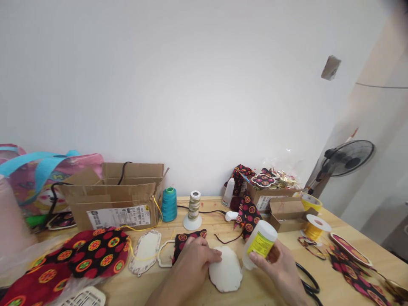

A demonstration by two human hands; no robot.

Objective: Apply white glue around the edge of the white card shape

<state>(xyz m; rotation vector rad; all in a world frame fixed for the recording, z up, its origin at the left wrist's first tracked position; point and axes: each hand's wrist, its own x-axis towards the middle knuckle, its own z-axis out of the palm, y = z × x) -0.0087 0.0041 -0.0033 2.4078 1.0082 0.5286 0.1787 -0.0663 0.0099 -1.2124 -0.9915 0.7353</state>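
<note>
A white bottle with a yellow label is in my right hand, tilted base up with its lower end towards the table. My fingers wrap around it. Just left of it lies a flat white scalloped piece with a thin dark rim. My left hand is closed at that piece's left edge, thumb on top; its other fingers are curled and partly hidden. Behind my left hand is a folded patterned cloth in black and red, beside a white frame. An oval white piece with a patterned border lies farther left.
Patterned round fabric pieces cover the left side. At the back stand an open carton, a teal thread cone and a cord spool. Black-handled scissors lie right, near a yellow ribbon spool and small boxes.
</note>
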